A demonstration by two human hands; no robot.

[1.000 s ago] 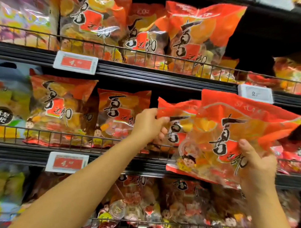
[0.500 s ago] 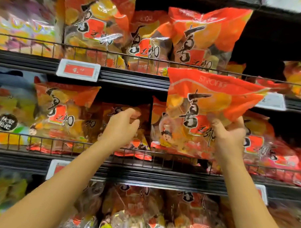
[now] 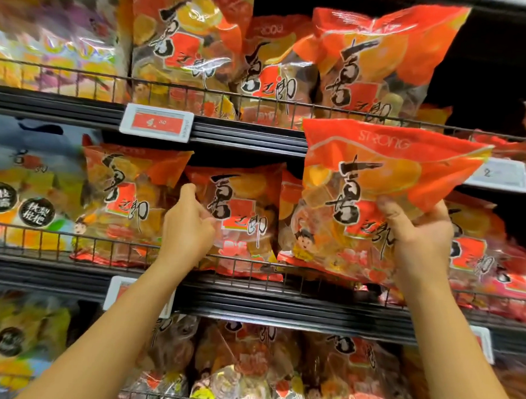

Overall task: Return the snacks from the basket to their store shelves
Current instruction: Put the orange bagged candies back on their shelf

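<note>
Orange-red snack bag (image 3: 384, 185), black calligraphy, clear lower window; upright, tilted slightly, pinched at lower right by right hand (image 3: 418, 234).

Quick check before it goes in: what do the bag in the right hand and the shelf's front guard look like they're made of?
Bag: thin glossy plastic film, judging by its crinkles, shine and see-through lower part showing wrapped pieces. The right hand grips it. Guard: thin dark wire, probably coated metal, seen as a rail on evenly spaced uprights.
</note>
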